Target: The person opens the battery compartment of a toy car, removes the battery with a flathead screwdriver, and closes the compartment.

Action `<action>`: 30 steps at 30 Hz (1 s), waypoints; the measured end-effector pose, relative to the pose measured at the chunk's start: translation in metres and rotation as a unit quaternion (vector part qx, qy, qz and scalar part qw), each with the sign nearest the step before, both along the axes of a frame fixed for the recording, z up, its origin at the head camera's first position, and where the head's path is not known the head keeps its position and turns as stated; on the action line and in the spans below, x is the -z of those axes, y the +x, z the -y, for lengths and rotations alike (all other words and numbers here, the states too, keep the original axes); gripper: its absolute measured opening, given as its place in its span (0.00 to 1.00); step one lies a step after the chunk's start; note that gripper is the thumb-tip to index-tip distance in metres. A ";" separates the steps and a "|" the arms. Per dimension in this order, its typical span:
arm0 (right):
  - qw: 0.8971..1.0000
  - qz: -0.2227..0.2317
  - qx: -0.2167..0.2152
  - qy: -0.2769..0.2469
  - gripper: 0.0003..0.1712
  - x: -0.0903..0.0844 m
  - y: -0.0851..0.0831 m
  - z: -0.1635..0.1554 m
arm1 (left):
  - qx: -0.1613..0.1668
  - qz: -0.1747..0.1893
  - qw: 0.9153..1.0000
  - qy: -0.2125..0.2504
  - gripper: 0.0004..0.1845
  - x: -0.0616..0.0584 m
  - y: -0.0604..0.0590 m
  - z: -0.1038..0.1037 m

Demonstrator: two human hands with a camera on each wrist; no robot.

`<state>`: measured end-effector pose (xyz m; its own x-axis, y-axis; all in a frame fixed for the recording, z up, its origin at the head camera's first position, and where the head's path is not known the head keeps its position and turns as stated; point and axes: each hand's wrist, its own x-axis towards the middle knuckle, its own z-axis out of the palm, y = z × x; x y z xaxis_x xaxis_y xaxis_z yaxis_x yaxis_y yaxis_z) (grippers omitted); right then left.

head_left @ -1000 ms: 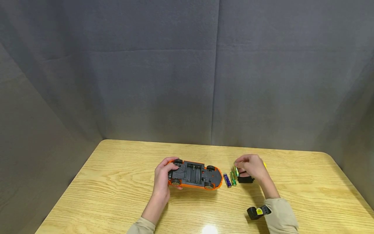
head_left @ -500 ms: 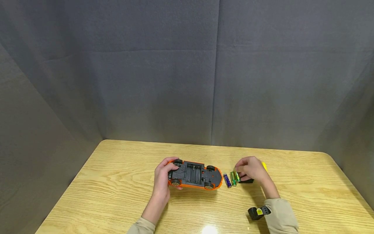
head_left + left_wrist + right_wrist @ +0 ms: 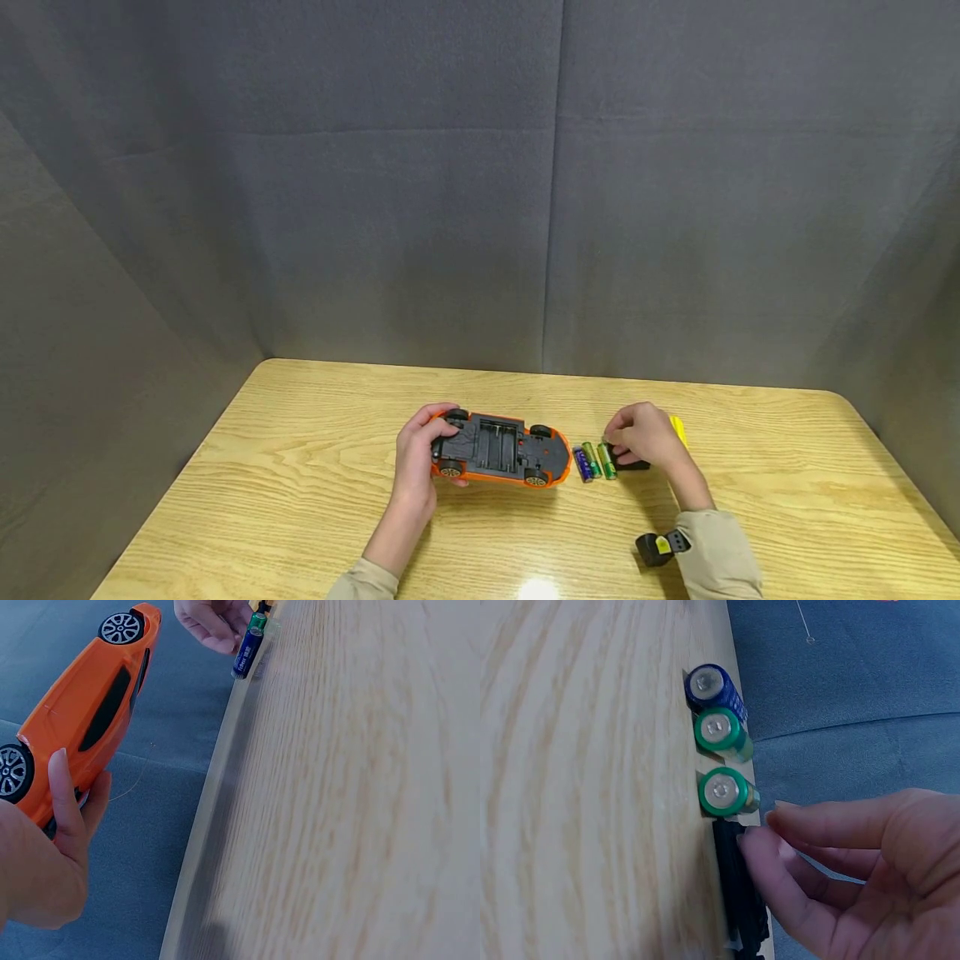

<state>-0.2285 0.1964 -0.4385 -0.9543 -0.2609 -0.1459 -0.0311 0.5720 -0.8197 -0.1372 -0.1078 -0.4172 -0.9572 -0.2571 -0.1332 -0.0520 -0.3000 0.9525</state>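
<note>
My left hand [image 3: 416, 458] grips the rear or front end of an orange toy car [image 3: 498, 448], turned underside up, with its battery compartment [image 3: 498, 445] uncovered. The left wrist view shows the car's orange side. To its right lie a blue battery [image 3: 582, 465] and two green batteries, one [image 3: 592, 459] against the blue one. The other green battery [image 3: 724, 791] stands slightly apart, beside my right hand [image 3: 647, 433]. In the right wrist view, that hand's loosely bent fingertips are just off this battery and beside a black plastic cover [image 3: 739, 889], partly hidden behind the fingers.
A yellow object [image 3: 678, 430] lies behind my right hand, mostly hidden. The wooden table [image 3: 285, 483] ends at a grey fabric wall [image 3: 405, 250]. A black camera [image 3: 654, 548] is strapped to the right wrist.
My right hand has set the second green battery down on the table and let it go. The other green battery has shifted left against the blue one. The left hand and car stay put.
</note>
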 end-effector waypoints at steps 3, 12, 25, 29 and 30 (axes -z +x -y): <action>1.000 -0.013 0.005 0.012 0.04 -0.002 0.000 -0.001 | 0.000 0.000 1.000 0.000 0.19 0.000 0.000 0.000; 0.993 -0.083 0.038 0.080 0.05 -0.011 -0.001 -0.010 | 0.000 0.002 1.000 0.000 0.18 0.000 -0.001 0.000; 0.983 -0.111 0.032 0.142 0.13 -0.011 -0.003 -0.018 | -0.002 0.005 1.000 0.003 0.17 0.001 0.000 0.001; 0.984 -0.100 0.025 0.143 0.15 -0.011 -0.003 -0.018 | -0.007 0.004 1.000 0.005 0.16 0.001 -0.001 0.002; 0.985 -0.096 0.024 0.144 0.16 -0.011 -0.003 -0.018 | -0.008 0.003 1.000 0.005 0.16 0.001 0.000 0.002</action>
<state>-0.2315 0.2144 -0.4278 -0.9817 -0.1893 -0.0219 -0.1377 0.7841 -0.6051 -0.1376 -0.1099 -0.4181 -0.9524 -0.2701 -0.1410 -0.0526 -0.3100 0.9493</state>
